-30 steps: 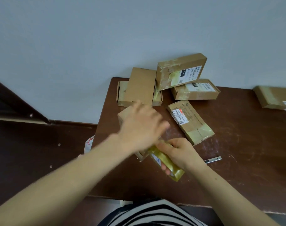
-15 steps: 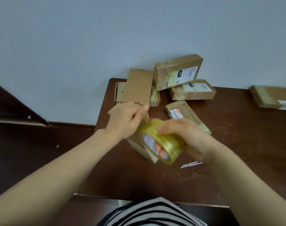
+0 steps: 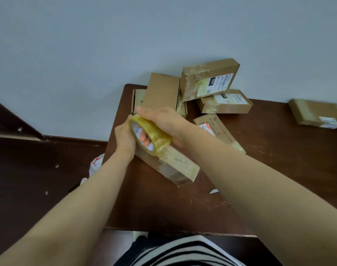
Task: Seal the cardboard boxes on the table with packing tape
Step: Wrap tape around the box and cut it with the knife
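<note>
Our left hand (image 3: 124, 138) sits against the tape roll (image 3: 155, 132) at its open side, fingers hidden, so we cannot tell its grasp. Our right hand (image 3: 164, 121) grips the roll from above, seemingly pressed onto the box (image 3: 175, 167) lying askew on the counter (image 3: 269, 169), labelled boxes (image 3: 208, 79) behind.

The roll of clear yellowish packing tape (image 3: 156, 131) is up on edge over the near box (image 3: 175, 167), a strip running onto that box's glossy taped top. At twelve o'clock a plain box (image 3: 162, 92) lies across a flatter box (image 3: 137, 98); at one o'clock a labelled box (image 3: 208, 79) leans on a second labelled box (image 3: 225, 105), a red-labelled box (image 3: 219, 129) nearer; at three o'clock, a lone box (image 3: 313, 114)
</note>
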Demonstrator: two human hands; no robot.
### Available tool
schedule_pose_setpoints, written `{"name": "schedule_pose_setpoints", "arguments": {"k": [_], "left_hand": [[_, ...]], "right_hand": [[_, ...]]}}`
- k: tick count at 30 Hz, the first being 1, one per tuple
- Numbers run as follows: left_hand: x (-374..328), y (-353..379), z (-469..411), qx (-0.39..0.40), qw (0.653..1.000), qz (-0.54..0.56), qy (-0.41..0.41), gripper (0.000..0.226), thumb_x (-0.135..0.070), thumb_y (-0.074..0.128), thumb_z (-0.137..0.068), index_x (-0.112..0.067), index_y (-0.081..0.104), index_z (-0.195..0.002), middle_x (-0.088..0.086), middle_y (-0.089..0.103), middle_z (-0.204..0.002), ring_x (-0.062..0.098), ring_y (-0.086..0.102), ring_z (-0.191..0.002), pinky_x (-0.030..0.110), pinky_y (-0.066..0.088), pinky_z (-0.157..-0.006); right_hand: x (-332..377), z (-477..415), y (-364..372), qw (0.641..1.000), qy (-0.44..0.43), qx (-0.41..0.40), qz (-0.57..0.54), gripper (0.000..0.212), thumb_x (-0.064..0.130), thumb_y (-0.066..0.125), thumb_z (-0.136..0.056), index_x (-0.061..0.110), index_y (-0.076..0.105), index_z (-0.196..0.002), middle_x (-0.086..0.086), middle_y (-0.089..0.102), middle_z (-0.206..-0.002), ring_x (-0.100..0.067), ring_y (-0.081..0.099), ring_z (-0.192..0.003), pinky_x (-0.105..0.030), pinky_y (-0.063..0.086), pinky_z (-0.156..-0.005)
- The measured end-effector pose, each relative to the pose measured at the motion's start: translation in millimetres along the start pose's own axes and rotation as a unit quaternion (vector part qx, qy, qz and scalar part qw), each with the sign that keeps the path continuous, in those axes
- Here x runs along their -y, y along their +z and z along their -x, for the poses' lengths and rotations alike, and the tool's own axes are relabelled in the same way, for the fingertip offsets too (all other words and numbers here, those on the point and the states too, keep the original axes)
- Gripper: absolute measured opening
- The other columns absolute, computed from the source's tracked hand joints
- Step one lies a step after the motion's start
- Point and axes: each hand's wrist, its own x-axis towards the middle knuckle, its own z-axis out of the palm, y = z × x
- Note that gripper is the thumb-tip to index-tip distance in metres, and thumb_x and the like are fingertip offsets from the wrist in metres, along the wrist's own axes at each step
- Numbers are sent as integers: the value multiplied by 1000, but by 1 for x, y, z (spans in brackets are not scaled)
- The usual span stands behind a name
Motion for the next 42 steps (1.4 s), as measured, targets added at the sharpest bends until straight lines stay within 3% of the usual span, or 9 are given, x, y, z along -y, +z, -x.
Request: {"name": "schedule_pose_setpoints", "arguments": {"k": [4, 9, 15, 22, 32, 37, 39, 40, 42], "left_hand": [[19, -4, -10, 25, 997, 43, -58, 61, -17, 37, -100, -21, 57, -43, -6, 51, -38, 9, 51, -41, 24, 43, -50], [32, -11, -22, 49, 998, -40, 24, 61, -29, 41, -100, -20, 69, -46, -6, 64, -53, 16, 58, -66, 29, 47, -78], [37, -7, -22, 68, 996, -49, 40, 62, -29, 42, -100, -22, 69, -44, -7, 65, -53, 6, 60, -59, 23, 45, -75], [39, -5, -11, 83, 994, -47, 48, 63, -28, 41, -100, -22, 68, -44, -7, 65, -55, 4, 59, -56, 8, 45, -61], [36, -5, -6, 94, 992, -67, 43, 62, -30, 41, -101, -21, 68, -45, -6, 62, -51, 3, 56, -51, 11, 47, -57], [30, -5, 1, 99, 985, -137, 40, 56, -33, 41, -101, -17, 71, -57, 1, 66, -65, 8, 59, -64, 18, 46, -66], [23, -11, 4, 134, 952, -262, 85, 47, -36, 40, -101, -15, 75, -78, 3, 71, -81, 13, 62, -78, 26, 46, -76], [17, -15, 3, 134, 898, -388, 157, 43, -38, 39, -101, -16, 75, -92, 4, 73, -92, 16, 63, -88, 31, 47, -81], [4, -16, 4, 97, 722, -596, 338, 45, -40, 34, -100, -14, 64, -122, 7, 68, -115, 24, 61, -109, 39, 44, -94]], "right_hand": [[-14, 1, 1, 999, 22, -6, -27, 35, 29, 62, -92, -5, 65, -87, -16, 65, -62, -24, 60, -50, -33, 54, -58], [-30, 43, -24, 993, 40, -31, 109, 43, 37, 63, -90, 4, 64, -64, -11, 62, -52, -19, 55, -38, -22, 46, -42], [-62, 113, -65, 973, 100, -58, 199, 50, 51, 56, -89, 5, 65, -74, -12, 67, -55, -18, 60, -41, -18, 47, -43], [-102, 125, -70, 973, 148, -76, 162, 49, 51, 59, -88, 2, 59, -82, -13, 67, -56, -19, 57, -41, -17, 44, -44], [-153, 110, -68, 967, 204, -73, 131, 46, 47, 60, -90, 3, 59, -78, -11, 66, -55, -18, 55, -37, -22, 46, -46], [-164, 106, -71, 977, 196, -52, 62, 49, 48, 63, -86, 3, 59, -70, -15, 64, -56, -19, 54, -36, -24, 47, -45], [-168, 105, -72, 979, 189, -50, 63, 48, 49, 63, -86, 4, 58, -70, -14, 64, -56, -19, 54, -37, -24, 48, -47], [-170, 105, -72, 979, 187, -50, 64, 47, 49, 63, -86, 5, 57, -70, -14, 65, -56, -19, 55, -37, -24, 48, -47], [-174, 104, -73, 981, 177, -52, 64, 47, 50, 63, -85, 6, 57, -69, -14, 65, -56, -19, 55, -38, -22, 47, -46]]}}
